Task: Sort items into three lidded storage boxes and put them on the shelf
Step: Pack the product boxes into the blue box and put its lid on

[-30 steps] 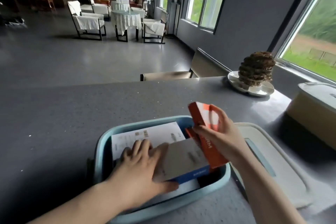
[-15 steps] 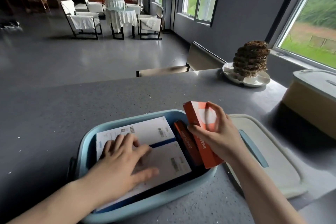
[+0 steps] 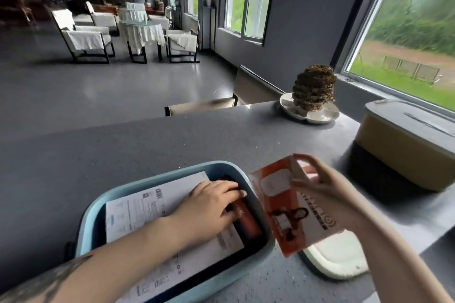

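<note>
An open light-blue storage box (image 3: 98, 206) sits on the grey table near me. White flat cartons (image 3: 147, 206) lie inside it, and a slim orange box (image 3: 247, 220) stands on edge along its right wall. My left hand (image 3: 209, 206) reaches into the box with its fingertips on that slim orange box. My right hand (image 3: 322, 187) holds a larger orange-and-white box (image 3: 283, 202) tilted in the air, just right of the blue box and above its white lid (image 3: 337, 256).
A yellow storage box with a grey lid (image 3: 403, 145) stands at the right by the window. A white dish holding a brown stacked ornament (image 3: 312, 91) sits at the table's far edge. Chair backs (image 3: 248, 88) rise beyond the table.
My left hand slid right from the white cartons onto the slim orange box. My right hand turned the larger orange box to show its printed face.
</note>
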Tool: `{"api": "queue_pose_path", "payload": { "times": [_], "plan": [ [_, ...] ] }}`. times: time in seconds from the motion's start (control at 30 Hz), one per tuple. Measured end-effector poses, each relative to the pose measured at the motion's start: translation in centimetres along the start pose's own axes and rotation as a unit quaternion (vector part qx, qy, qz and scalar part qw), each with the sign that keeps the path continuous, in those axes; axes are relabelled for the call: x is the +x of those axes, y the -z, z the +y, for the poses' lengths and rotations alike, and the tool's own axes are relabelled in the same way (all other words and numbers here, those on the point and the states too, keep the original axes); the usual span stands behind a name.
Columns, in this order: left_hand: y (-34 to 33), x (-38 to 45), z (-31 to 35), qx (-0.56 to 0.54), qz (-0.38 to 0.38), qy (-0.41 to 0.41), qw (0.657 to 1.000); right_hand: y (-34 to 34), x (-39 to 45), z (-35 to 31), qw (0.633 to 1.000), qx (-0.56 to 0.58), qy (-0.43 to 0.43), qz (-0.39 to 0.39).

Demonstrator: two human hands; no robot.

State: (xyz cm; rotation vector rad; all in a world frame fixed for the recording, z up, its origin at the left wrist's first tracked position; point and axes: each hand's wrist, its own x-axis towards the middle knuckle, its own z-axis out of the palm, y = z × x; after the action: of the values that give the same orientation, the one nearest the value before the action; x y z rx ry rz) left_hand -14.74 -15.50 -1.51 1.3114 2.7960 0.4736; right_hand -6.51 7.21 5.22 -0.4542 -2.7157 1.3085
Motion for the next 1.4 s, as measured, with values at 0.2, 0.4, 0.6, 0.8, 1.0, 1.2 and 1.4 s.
{"api": "queue_pose_path", "payload": {
  "times": [0.2, 0.4, 0.6, 0.8, 1.0, 1.2, 1.4],
  "plan": [
    [-0.3, -0.8, -0.6, -0.009, 0.041, -0.006, 0.999, -1.3, 0.0, -1.8, 0.984, 0.006, 0.095, 0.150],
    [-0.1, -1.2, -1.1, 0.006, 0.036, -0.031, 0.999, -6.3, 1.1, -3.5, 0.961, -0.112, 0.183, 0.174],
    [-0.2, -1.1, -1.3, -0.031, 0.052, -0.046, 0.997, -7.2, 1.7, -4.5, 0.941, -0.212, 0.228, 0.131],
    [-0.2, -1.0, -1.3, -0.055, 0.084, -0.049, 0.994, -9.5, 1.6, -4.1, 0.929, -0.301, 0.207, 0.065],
    [-0.5, -0.9, -1.7, -0.058, 0.082, 0.032, 0.994, -9.7, 1.8, -0.7, 0.956, -0.239, 0.157, -0.064],
    [-0.8, -0.8, -2.6, 0.018, 0.024, 0.117, 0.993, -8.6, 1.0, 1.7, 0.925, -0.332, 0.170, -0.066],
    [-1.1, -0.7, -2.5, 0.013, 0.002, 0.120, 0.993, -10.3, 1.3, 1.8, 0.913, -0.383, 0.130, -0.046]
  ]
}}
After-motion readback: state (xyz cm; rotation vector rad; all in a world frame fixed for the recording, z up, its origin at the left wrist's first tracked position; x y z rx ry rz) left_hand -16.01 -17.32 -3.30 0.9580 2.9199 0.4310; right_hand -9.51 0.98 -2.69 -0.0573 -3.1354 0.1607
